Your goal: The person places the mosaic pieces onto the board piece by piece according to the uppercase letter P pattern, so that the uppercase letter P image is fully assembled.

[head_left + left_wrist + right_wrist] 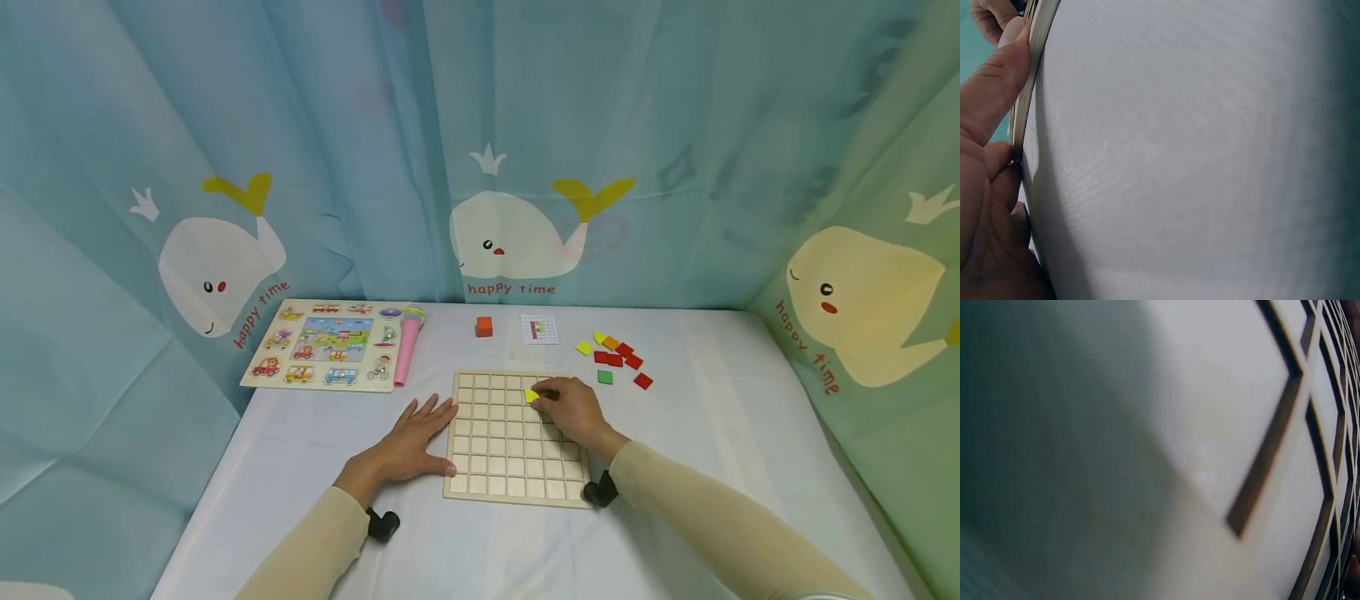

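A square wooden grid board with raised cell dividers lies flat in front of me. My left hand rests at its left side, fingers spread, with fingertips and thumb against the rim. In the left wrist view, the thumb presses the board's edge. Over the upper right cells, my right hand pinches a small yellow tile between thumb and fingers. The right wrist view shows only the board's cells close up, with fingers barely visible at the right edge.
Behind the board's right side lie several red tiles, a green tile and a yellow tile. A printed pattern card and an orange-red block stand farther back. At left are a picture puzzle board and a pink toy microphone.
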`<action>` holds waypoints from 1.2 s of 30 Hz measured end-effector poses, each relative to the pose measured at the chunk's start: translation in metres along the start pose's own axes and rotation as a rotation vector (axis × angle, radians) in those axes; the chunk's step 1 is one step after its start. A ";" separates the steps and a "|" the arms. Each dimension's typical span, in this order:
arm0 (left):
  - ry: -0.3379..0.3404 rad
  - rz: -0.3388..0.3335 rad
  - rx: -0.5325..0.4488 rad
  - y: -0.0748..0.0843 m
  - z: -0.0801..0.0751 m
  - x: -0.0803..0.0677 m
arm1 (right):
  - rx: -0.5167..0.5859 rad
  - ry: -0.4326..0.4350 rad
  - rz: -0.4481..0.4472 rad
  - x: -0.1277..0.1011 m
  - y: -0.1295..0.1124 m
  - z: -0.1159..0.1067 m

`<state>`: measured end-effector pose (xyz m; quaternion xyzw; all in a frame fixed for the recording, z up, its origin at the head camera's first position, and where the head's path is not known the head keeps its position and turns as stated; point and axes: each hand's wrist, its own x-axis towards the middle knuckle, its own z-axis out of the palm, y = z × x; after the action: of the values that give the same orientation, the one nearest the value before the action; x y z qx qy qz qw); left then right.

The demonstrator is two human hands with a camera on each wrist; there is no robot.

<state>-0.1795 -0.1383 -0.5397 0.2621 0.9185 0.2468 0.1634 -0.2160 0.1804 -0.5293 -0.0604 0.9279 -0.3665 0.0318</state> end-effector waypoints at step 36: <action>0.000 0.007 -0.015 -0.001 0.001 0.000 | 0.186 0.084 0.082 0.012 0.027 -0.053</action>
<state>-0.1801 -0.1389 -0.5411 0.2640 0.9157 0.2544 0.1648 -0.2353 0.2343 -0.5096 -0.0039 0.8922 -0.4514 0.0135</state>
